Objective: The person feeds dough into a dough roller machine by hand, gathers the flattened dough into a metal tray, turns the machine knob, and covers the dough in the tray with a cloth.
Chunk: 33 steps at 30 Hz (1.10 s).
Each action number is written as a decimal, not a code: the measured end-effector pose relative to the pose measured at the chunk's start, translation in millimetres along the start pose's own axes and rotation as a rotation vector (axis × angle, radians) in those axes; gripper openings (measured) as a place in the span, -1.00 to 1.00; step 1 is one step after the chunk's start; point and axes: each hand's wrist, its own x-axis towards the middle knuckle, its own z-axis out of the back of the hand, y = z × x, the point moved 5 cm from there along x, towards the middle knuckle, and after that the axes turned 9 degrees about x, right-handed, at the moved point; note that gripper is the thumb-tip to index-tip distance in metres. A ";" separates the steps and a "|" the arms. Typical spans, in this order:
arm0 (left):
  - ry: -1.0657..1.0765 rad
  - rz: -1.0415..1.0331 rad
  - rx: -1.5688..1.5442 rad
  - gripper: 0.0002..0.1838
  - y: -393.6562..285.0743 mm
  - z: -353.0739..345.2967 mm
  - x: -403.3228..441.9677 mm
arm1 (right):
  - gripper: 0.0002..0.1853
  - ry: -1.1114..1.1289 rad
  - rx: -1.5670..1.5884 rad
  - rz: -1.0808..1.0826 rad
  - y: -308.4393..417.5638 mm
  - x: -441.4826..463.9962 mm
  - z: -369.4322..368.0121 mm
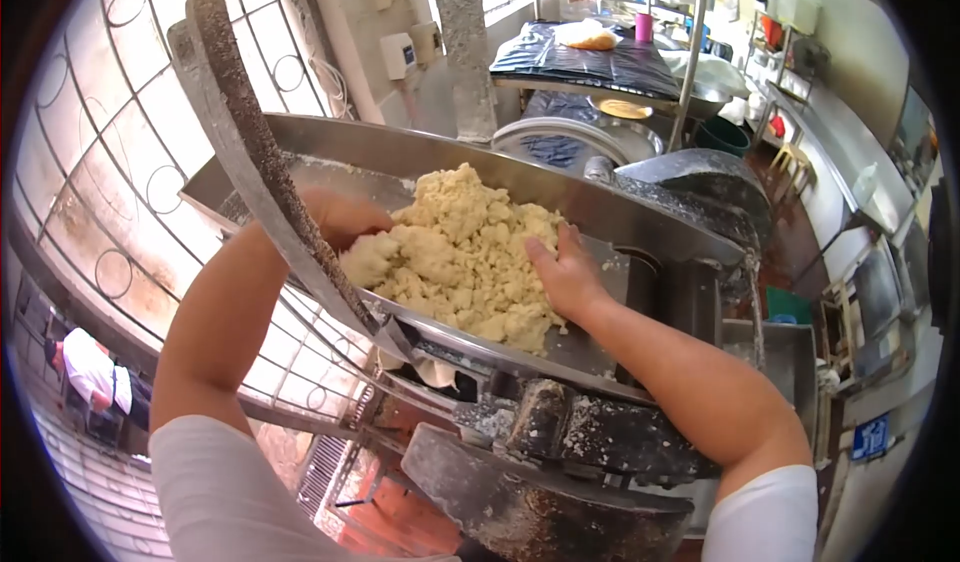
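A heap of pale yellow, crumbly dough (460, 252) lies in a long metal tray (400, 147) on a machine. At the heap's left side is my left hand (345, 219), partly behind a curved metal bar; its fingertips are hidden at the dough, so its grip does not show. My right hand (570, 274) rests against the heap's right side, fingers extended and pointing up, the palm turned toward the dough. Small crumbs lie on the tray floor around the heap.
The curved metal bar (265, 162) rises over the tray's left part. Rollers (675, 297) lie right of my right hand. Dark machine housings (590, 437) sit below the tray. Behind stands a rack with a black-covered shelf (530, 50). Another person (95, 370) is at far lower left.
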 end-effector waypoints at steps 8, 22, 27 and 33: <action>-0.395 0.279 0.271 -0.59 2.4 66.1 15.6 | -0.12 0.045 -0.054 -0.013 1.0 1.3 4.1; -0.471 -0.194 0.487 -0.64 33.1 60.9 33.7 | -0.10 0.131 0.030 0.037 -2.9 4.2 12.8; -0.475 -0.055 0.232 -0.64 -17.8 44.2 8.1 | -0.12 0.117 0.043 0.048 -7.5 8.1 9.6; -0.408 0.044 0.817 -0.73 19.0 5.4 -12.7 | -0.32 0.149 0.371 0.063 -2.0 12.6 12.1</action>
